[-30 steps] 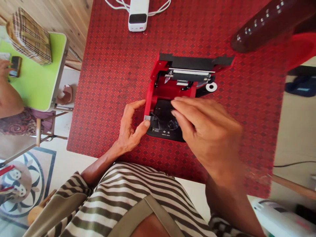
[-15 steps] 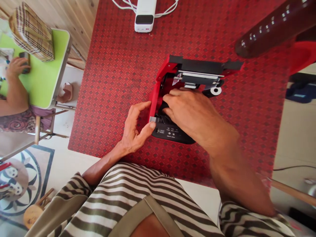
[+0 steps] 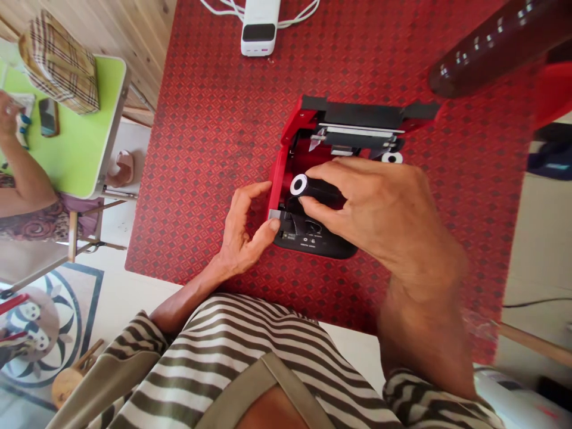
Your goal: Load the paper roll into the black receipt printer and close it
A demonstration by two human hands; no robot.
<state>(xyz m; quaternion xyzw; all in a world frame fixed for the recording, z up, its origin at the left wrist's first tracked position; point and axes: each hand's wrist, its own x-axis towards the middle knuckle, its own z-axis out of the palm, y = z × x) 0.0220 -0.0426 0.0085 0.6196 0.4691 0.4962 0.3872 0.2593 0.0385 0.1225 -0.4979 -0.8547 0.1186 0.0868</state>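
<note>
An open red-and-black label printer (image 3: 279, 173) sits on the red patterned cloth (image 3: 201, 149), its black lid (image 3: 357, 113) folded away from me. My right hand (image 3: 370, 205) is shut on a black roll with a white core (image 3: 315, 189), holding it over the printer's compartment. My left hand (image 3: 245, 238) grips the printer's red side wall, with the thumb on a small silver tab (image 3: 274, 214). Crumpled clear plastic (image 3: 308, 226) lies in the compartment. A second white roll end (image 3: 392, 158) shows beyond my right hand.
A white power bank (image 3: 260, 27) with white cables lies at the cloth's far edge. A dark maroon studded object (image 3: 487, 53) intrudes at top right. To the left, a co-worker's hand (image 3: 9, 113) works at a green table (image 3: 75, 149) beside a plaid bag (image 3: 58, 65).
My right hand has lifted out of the compartment, and the black roll with its white core now shows in its fingers. My left hand has stayed on the printer. The co-worker's hand has shifted.
</note>
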